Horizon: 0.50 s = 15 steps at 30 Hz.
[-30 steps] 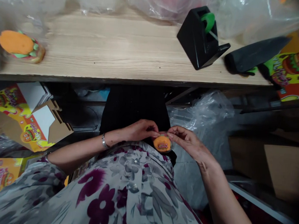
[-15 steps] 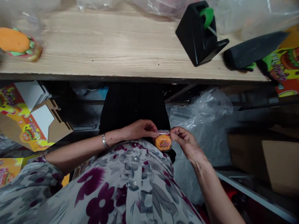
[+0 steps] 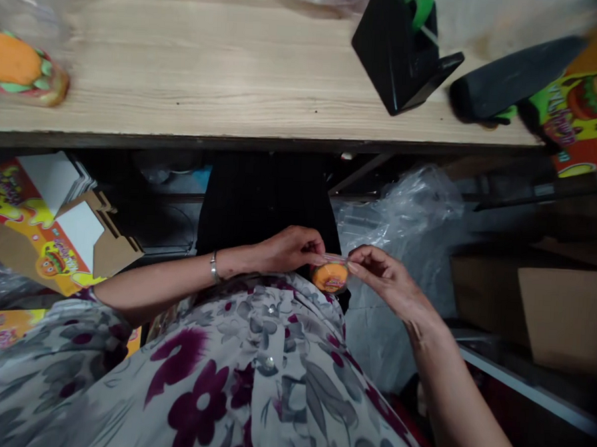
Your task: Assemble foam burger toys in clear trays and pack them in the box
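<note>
Between my two hands hangs a small clear plastic bag [image 3: 332, 276] with an orange burger-like item inside, close in front of my lap. My left hand [image 3: 297, 245] pinches the left end of the bag's top edge between thumb and fingers. At the right end of the same edge, the thumb and fingertips of my right hand [image 3: 383, 274] are closed on it. The printing on the orange item is too small to read.
Ahead lies a wooden table [image 3: 201, 71] with a black tape dispenser [image 3: 392, 61], a stack of orange-topped burger items [image 3: 21, 69] and a printed display box [image 3: 584, 118]. Flattened printed cartons [image 3: 62, 238] are at left. Crumpled clear plastic [image 3: 414, 203] and a cardboard box [image 3: 564, 317] are at right.
Both hands have shifted slightly right with the bag, still pinching its top edge. The table and the things on it sit a little higher in view as the camera tilts down.
</note>
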Motion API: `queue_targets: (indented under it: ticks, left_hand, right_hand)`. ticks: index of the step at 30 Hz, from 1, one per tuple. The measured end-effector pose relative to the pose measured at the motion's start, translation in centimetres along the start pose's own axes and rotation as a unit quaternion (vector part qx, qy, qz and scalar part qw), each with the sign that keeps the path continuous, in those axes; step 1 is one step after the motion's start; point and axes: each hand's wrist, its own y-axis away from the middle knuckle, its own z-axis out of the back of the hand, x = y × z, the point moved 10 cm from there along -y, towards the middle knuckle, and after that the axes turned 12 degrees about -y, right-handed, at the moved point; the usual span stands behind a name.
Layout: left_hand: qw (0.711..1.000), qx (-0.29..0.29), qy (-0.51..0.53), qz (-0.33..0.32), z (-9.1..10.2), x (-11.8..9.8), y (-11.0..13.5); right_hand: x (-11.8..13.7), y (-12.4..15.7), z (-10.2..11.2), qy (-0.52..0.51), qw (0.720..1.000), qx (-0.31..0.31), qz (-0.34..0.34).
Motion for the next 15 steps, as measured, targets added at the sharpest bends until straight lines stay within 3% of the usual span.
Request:
queue_targets:
  ticks: [4, 8, 15]
  left_hand:
    - [0.992, 0.063, -0.101, -0.04, 2.2, -1.4, -1.8]
    - [0.978, 0.151, -0.137, -0.034, 1.9, -1.2, -1.7]
    - [0.997, 0.066, -0.011, 0.047, 1.8, 1.0, 0.0]
  right_hand:
    - [1.6, -1.3, -1.7, 0.039, 0.998, 0.04, 0.025]
    - [1.0, -2.6, -4.4, 0.055, 0.995, 0.078, 0.012]
    - [2.4, -3.1, -5.3, 0.086, 0.992, 0.088, 0.019]
